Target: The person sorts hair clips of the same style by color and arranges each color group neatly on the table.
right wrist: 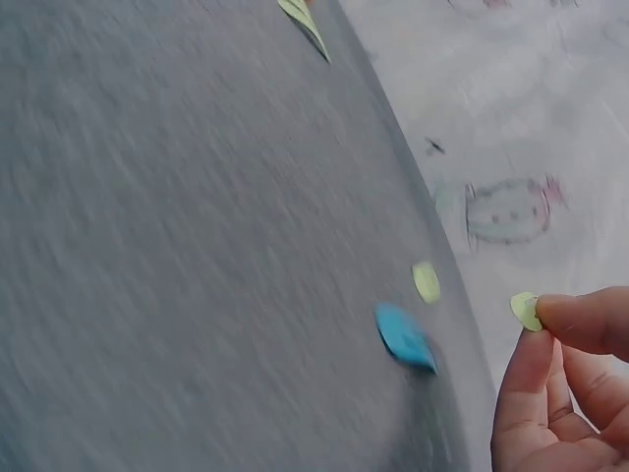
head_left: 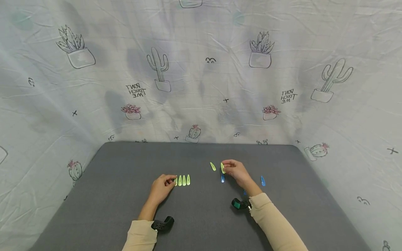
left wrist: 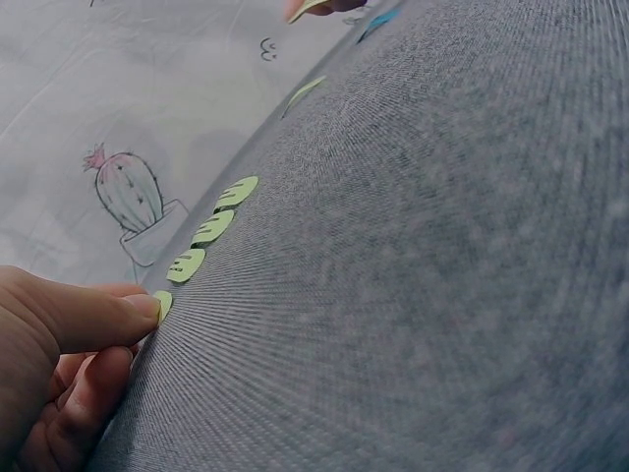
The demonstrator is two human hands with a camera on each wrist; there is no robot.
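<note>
Four snap hair clips would be a count too far, so several yellow-green snap hair clips (head_left: pixel 184 180) stand side by side in a row on the grey table (head_left: pixel 201 216). At the row's left end my left hand (head_left: pixel 161 188) pinches the outermost clip (left wrist: pixel 165 307) between thumb and finger. My right hand (head_left: pixel 237 171) holds another yellow-green hair clip (right wrist: pixel 525 311) by one end, raised off the table in the right wrist view. A blue hair clip (head_left: pixel 222 178) lies just below that hand in the head view. Left of it is a loose yellow-green clip (head_left: pixel 213 166).
A blue hair clip (head_left: pixel 262 181) lies right of the right forearm, and another blue clip (head_left: pixel 245 192) is partly hidden by it. Each wrist wears a black camera (head_left: pixel 163 224). Behind the table hangs a white cloth (head_left: pixel 201 80) printed with cacti.
</note>
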